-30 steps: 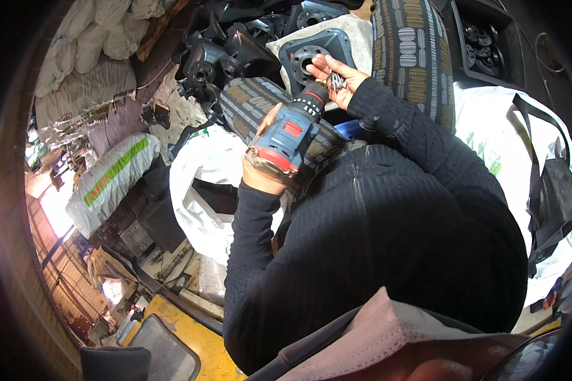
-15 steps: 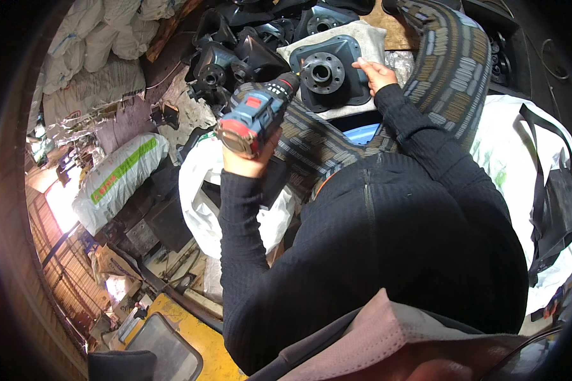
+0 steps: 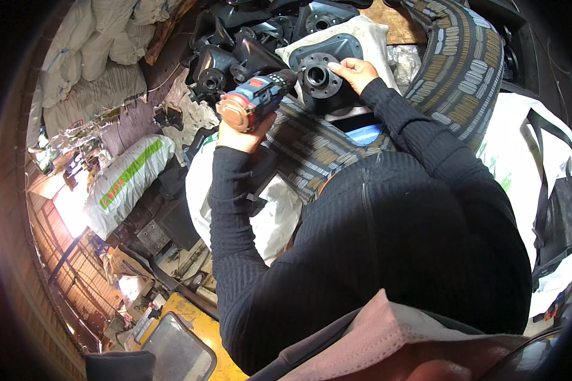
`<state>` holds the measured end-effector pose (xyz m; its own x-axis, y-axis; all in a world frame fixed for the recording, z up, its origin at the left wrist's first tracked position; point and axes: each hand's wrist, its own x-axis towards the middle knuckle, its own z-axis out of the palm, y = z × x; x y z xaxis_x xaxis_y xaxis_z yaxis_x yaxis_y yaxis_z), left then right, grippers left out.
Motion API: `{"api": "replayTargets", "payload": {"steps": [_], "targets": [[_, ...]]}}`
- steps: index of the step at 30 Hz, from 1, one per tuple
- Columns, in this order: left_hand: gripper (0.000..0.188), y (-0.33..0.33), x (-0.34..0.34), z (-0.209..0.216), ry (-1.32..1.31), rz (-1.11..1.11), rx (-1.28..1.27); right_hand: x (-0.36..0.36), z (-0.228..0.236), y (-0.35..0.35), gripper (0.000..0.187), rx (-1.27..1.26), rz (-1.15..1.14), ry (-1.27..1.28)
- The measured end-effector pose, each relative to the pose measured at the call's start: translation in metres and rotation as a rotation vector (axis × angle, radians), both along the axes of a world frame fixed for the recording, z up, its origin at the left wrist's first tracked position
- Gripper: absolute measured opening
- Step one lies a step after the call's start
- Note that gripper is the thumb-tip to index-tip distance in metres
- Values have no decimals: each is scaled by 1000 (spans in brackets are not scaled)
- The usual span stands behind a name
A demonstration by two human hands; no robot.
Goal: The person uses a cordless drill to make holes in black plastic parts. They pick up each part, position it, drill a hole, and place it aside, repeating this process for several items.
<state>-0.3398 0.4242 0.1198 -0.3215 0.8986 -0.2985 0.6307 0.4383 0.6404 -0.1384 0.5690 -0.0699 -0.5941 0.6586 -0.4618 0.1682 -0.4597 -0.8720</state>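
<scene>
My left hand is wrapped round the grip of a blue and red cordless drill. The drill's dark front end reaches the left side of a black metal housing with a round, drilled flange. My right hand is closed in a pinch, its thumb and fingertips at the flange's right edge. Whatever is between those fingertips is too small to make out. Under the housing lies a pale cloth pad. The drill's tip is hard to see against the dark metal.
Several similar black housings are heaped beyond and to the left. A patterned, padded ring curves round the work on both sides. White bags stand at the right and beside my left forearm. Yellow machinery is at lower left.
My right hand has moved left, from beside the housing's right edge onto its flange. My left hand and the drill have shifted slightly, and the whole view has turned a little.
</scene>
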Motion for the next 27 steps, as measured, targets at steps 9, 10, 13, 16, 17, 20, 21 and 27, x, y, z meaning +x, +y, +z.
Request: {"api": "replayTargets", "payload": {"steps": [9, 10, 13, 16, 17, 20, 21, 27], "targets": [[55, 42, 11, 38, -75, 38, -192, 2, 34, 3, 39, 190, -18, 20], [56, 39, 7, 33, -60, 16, -188, 3, 36, 4, 40, 210, 11, -23], [56, 43, 11, 32, -66, 32, -223, 1, 25, 8, 41, 221, -27, 16], [54, 51, 15, 37, -162, 127, -294, 0, 21, 5, 42, 221, -49, -18], [53, 53, 17, 38, -205, 165, -320, -1, 20, 3, 43, 218, -51, -23], [45, 58, 23, 39, -201, 143, -255, 0, 18, 5, 42, 201, -36, -68], [43, 58, 21, 39, -213, 146, -302, -1, 19, 5, 40, 186, -9, -89], [36, 56, 15, 33, -217, 121, -291, 1, 22, 3, 45, 212, -19, -146]]}}
